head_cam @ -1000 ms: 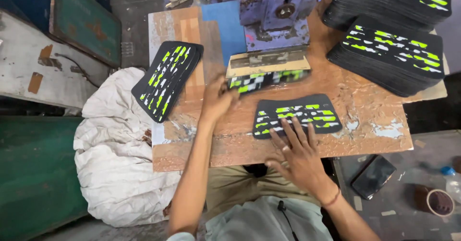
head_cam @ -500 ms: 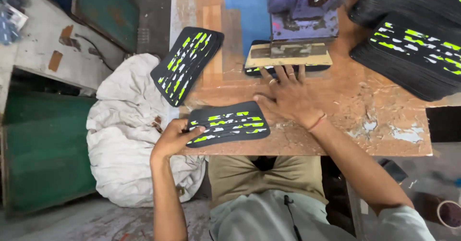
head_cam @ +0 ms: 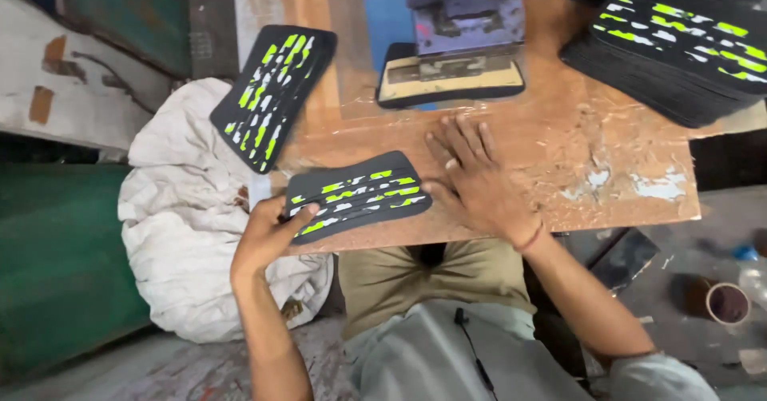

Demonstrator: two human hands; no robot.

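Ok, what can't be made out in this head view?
- Blue press machine: top cut off by the frame edge.
- Stack of black green-patterned pads: cropped at the right edge, count unclear.
- Black green-patterned pad in left hand: underside hidden.
- Right hand: palm hidden against the wooden table.

So the wooden table (head_cam: pixel 559 141) fills the upper middle and right of the frame, top all scuffed, with white patches toward the right and a blue panel (head_cam: pixel 375 9) at the top centre. On it: a black pad (head_cam: pixel 358 196) with green and white dashes at the near edge in the lower middle, another pad (head_cam: pixel 273 95) hanging off the left edge at upper left, a stack of pads (head_cam: pixel 679 45) at upper right, and a purple machine (head_cam: pixel 463 5) at top centre with a tan plate (head_cam: pixel 451 77) under it. A flat hand (head_cam: pixel 479 181) rests on the wood, centre.
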